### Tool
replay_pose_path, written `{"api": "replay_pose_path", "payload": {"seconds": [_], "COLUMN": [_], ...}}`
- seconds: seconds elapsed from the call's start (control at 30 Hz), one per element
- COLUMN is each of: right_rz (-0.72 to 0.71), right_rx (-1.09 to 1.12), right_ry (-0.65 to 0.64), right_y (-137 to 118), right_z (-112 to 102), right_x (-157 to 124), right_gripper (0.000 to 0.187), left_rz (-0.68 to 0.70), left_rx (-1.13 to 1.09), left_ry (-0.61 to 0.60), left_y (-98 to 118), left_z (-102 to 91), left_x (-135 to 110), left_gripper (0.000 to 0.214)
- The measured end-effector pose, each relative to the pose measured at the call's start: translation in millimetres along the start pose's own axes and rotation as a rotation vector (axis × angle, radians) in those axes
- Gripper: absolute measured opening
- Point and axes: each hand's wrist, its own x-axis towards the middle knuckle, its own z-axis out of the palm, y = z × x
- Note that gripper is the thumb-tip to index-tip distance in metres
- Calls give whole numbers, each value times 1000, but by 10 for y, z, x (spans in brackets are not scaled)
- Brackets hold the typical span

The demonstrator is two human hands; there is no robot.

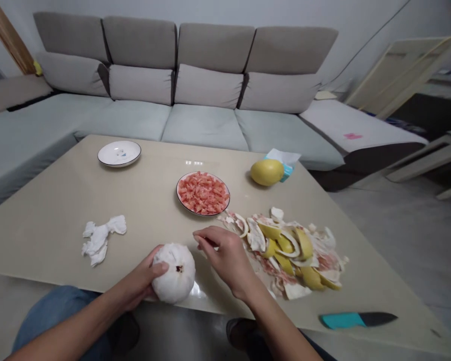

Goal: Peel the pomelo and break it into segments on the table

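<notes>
My left hand [149, 277] is wrapped around the left side of a peeled pomelo [177, 283] at the table's front edge. White pith covers the fruit, and a small dark hole shows near its top. Just right of it, apart from the fruit, my right hand [227, 258] hovers with thumb and fingers pinched together; whatever is between the fingertips is too small to make out. A plate [179, 198] of red pomelo flesh [204, 193] stands beyond my hands. Yellow and white pomelo peels [285, 245] lie in a heap to the right.
A teal-handled knife [357, 319] lies at the front right edge. An uncut yellow pomelo [266, 172] rests by a tissue pack [285, 163]. Crumpled tissue [101, 240] is on the left, with a white plate [119, 153] behind it. A grey sofa [203, 123] stands behind the table.
</notes>
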Motion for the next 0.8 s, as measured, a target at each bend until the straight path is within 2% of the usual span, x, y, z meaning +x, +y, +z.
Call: {"api": "replay_pose_path", "payload": {"seconds": [0.13, 0.27, 0.43, 0.6, 0.7, 0.8], "right_rz": [4, 13, 35, -27, -79, -81], "right_rx": [108, 26, -289, -520, -549, -468], "right_ry": [-5, -44, 2, 91, 147, 157], "right_y": [-91, -265, -356, -322, -306, -290], "right_z": [7, 77, 235, 423, 507, 542], "right_x": [-110, -238, -335, -361, -358, -334], "right_gripper": [24, 14, 8, 5, 10, 11], "left_rz": [87, 183, 364, 524, 555, 539], "left_rx": [-69, -64, 93, 343, 392, 363], "left_ry": [-17, -9, 135, 284, 336, 344], "left_y": [57, 52, 24, -14, -18, -4], "left_z": [-46, -15, 34, 54, 70, 81], "left_x": [-12, -22, -24, -9, -3, -3], "left_gripper": [74, 71, 77, 73, 71, 71]}}
